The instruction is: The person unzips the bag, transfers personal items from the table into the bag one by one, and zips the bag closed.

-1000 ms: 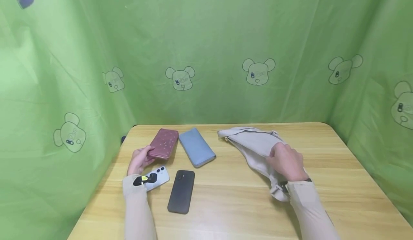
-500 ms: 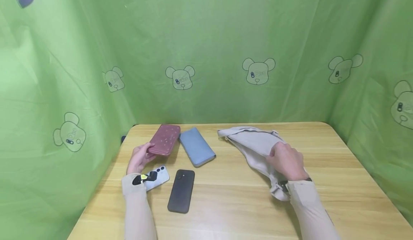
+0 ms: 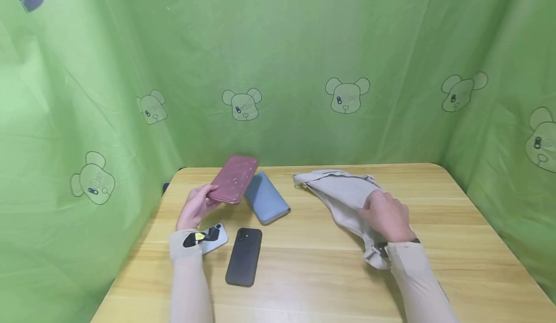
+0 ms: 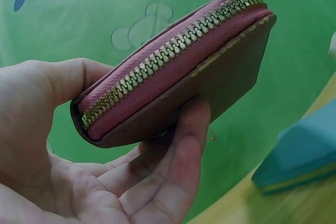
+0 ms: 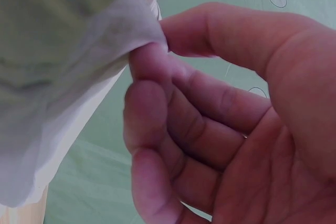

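A dark pink zip wallet is held above the table by my left hand, thumb on top and fingers beneath. In the left wrist view the wallet's gold zipper is closed along its edge. My right hand pinches the edge of a light grey fabric bag between thumb and fingertips. The right wrist view has the bag's cloth lifted in that pinch; the bag's inside is not visible there. A blue wallet lies on the table, partly behind the pink one.
A black phone lies flat on the wooden table. Left of it, a light blue phone is partly covered by the left wrist's strap and camera. Green curtains with bear-head prints stand around the table's back and sides.
The left hand has raised the pink wallet and carried it to the right, so it now overlaps the blue wallet's corner in view. My right hand and the bag stay put.
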